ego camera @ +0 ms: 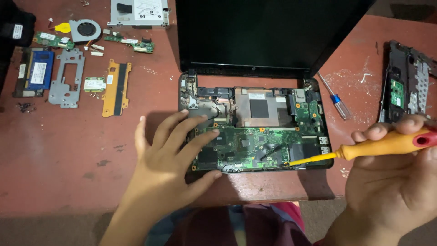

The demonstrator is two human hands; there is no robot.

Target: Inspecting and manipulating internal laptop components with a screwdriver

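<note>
Left hand (170, 152) lay flat, fingers spread, bracing the fragile green motherboard (255, 146) at its edge, while right hand (391, 182) fingers wrapped the light, stiff orange-handled screwdriver (382, 145).

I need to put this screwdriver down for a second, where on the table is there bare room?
The widest bare patch is the red table left of the left hand, below the metal bracket and orange strip. A narrower strip lies between the open laptop and the blue-handled screwdriver. The upper left is crowded with parts.
</note>
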